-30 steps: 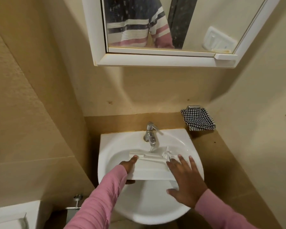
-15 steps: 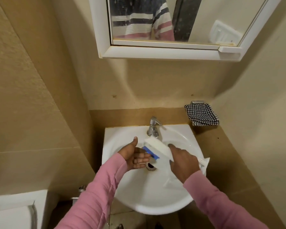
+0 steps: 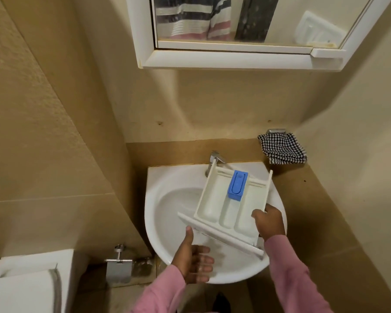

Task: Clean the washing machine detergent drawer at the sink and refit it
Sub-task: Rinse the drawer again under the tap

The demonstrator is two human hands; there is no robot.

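Over the round white ceramic sink (image 3: pixel 154 199), the white plastic three-compartment detergent drawer (image 3: pixel 215 199) now faces up.
It has been flipped from on edge, probably for checking. The right hand (image 3: pixel 269 222) grips its near right corner; the left hand (image 3: pixel 196 260) lies open, palm up, below the front panel. The blue plastic cap (image 3: pixel 236 185) shows; the chrome tap (image 3: pixel 215 158) is mostly hidden, water flow unclear.

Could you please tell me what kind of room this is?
Most likely a small bathroom: a white sink with a tap, a mirrored cabinet above it, and a toilet-roll holder lower left.
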